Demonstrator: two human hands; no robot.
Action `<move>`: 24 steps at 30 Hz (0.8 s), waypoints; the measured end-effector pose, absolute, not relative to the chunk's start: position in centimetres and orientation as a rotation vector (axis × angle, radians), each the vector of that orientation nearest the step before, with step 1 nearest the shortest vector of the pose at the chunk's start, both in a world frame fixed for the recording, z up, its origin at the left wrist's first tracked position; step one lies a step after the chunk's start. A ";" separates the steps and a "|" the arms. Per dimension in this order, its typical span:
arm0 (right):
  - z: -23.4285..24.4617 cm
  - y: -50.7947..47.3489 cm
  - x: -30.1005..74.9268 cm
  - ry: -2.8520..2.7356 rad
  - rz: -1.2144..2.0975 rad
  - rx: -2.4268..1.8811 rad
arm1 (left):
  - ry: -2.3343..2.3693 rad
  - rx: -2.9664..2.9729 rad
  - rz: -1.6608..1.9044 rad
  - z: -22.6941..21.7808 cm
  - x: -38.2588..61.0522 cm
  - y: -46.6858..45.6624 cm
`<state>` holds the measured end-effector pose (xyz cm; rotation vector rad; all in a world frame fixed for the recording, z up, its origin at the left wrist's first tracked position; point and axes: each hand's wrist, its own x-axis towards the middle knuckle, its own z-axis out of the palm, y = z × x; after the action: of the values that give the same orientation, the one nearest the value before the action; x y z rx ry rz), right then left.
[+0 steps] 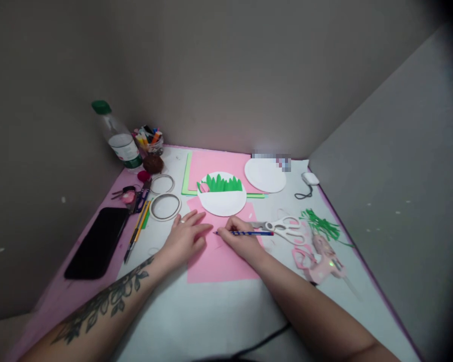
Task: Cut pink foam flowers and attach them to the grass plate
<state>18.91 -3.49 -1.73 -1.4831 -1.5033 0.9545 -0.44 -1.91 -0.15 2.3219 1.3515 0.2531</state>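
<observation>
The right hand [243,240] has its grip pinched on the blue pencil [254,233], tip pointing to nine o'clock, just beside the left index fingertip. The left hand [184,236] is palm-down, fingers spread, straddling the left edge of the pink sheet [219,264]; its forearm runs in from seven, the right one from five. Out from the sheet: white plate [224,205] over the far edge at twelve, scissors [283,229] between two and three, phone [98,244] at nine, tape roll [166,219] at ten. Toward six, white surface [204,317] stretches between the forearms, down to a black cable [262,343].
</observation>
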 end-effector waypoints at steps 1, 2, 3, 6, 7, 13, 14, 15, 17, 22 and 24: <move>-1.7 -3.5 19.0 -1.492 0.953 -1.485 | 1.352 2.319 0.248 -0.1 -0.4 -1.9; -1.7 -3.6 19.1 -1.466 0.964 -1.480 | 1.353 2.317 0.243 0.0 -0.4 -1.9; -1.7 -3.6 19.2 -1.426 0.986 -1.469 | 1.354 2.316 0.239 0.0 -0.4 -1.9; -1.6 -3.7 19.7 -1.263 1.117 -1.394 | 1.353 2.320 0.241 -0.1 -0.4 -1.8; -1.6 -3.8 19.8 -1.222 1.166 -1.366 | 1.351 2.322 0.247 -0.2 -0.4 -1.8; -1.9 -4.0 19.9 -1.271 1.194 -1.317 | 1.291 2.273 0.558 -0.3 -0.7 -1.9; -2.0 -4.1 19.9 -1.297 1.165 -1.307 | 1.280 2.251 0.679 -0.2 -0.8 -1.9; -2.1 -4.1 19.8 -1.322 1.137 -1.295 | 1.274 2.225 0.793 -0.1 -0.9 -1.9; -2.2 -4.3 19.9 -1.364 1.081 -1.282 | 1.276 2.174 0.935 0.2 -1.1 -1.9; -1.6 -4.3 20.5 -1.635 0.928 -1.168 | 1.225 2.228 0.784 0.7 -1.2 -1.8; -1.3 -4.2 20.7 -1.907 0.851 -0.971 | 1.210 2.281 0.711 0.6 -1.2 -1.9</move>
<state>20.68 -4.15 -1.30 -0.9709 -1.9067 0.8515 -1.16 -1.92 0.60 2.2807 1.2096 0.7113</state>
